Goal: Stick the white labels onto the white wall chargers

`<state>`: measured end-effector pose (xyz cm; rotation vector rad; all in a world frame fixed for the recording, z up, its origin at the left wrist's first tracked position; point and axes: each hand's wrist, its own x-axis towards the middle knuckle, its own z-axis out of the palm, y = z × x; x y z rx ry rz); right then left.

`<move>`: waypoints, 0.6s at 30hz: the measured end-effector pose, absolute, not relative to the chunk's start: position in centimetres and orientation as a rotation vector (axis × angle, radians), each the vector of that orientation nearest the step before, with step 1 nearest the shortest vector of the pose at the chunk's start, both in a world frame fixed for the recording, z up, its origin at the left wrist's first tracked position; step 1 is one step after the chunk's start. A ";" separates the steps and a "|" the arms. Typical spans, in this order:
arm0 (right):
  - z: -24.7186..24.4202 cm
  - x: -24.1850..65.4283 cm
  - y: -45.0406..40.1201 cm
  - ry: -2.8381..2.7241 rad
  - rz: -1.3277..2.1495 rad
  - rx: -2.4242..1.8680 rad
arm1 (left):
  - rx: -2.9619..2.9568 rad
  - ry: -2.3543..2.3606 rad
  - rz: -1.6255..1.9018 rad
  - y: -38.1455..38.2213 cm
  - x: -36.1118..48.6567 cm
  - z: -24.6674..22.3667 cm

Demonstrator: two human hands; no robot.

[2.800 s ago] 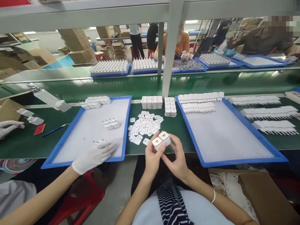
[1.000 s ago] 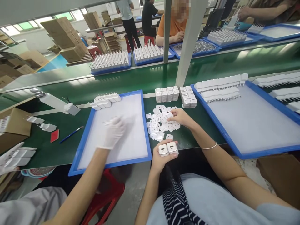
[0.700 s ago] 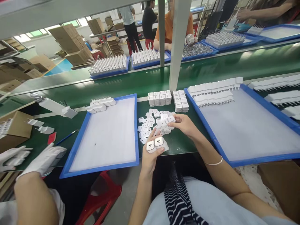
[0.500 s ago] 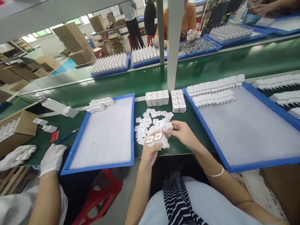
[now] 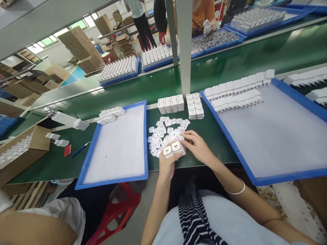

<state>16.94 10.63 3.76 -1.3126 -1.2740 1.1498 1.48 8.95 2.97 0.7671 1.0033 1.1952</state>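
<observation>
Two white charger blocks (image 5: 171, 149) sit side by side in my left hand (image 5: 167, 165), their port faces turned up and its thumb across the front. My right hand (image 5: 198, 146) is just to the right, fingertips bent together at the edge of the loose white covers; whatever they pinch is too small to make out. Those loose white covers (image 5: 156, 139) lie scattered on the green table beyond and left of the blocks. Behind them stand neat stacks of white covers (image 5: 170, 104), with another stack (image 5: 195, 106) to their right.
A blue-rimmed tray (image 5: 146, 146) is on the left, another (image 5: 230, 146) on the right, both with rows of white chargers. Far left are a cardboard box (image 5: 38, 144), a red piece (image 5: 67, 150) and a blue pen (image 5: 80, 149). A metal post (image 5: 186, 51) rises behind the stacks.
The co-worker's gloved hands have left the table at the left. My left hand has tilted the blocks slightly, and my right fingers have drawn in closer to them. The view has shifted a little.
</observation>
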 end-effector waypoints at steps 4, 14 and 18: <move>4.1 17.8 11.0 -1.274 1.246 -1.252 | 0.874 1.021 1.128 8.6 0.5 3.0; 5.0 18.2 10.9 -1.315 1.230 -1.247 | 1.151 1.064 0.949 7.9 -1.0 4.1; 5.8 18.3 10.5 -1.406 1.167 -1.269 | 1.261 1.118 0.923 8.0 -0.8 4.5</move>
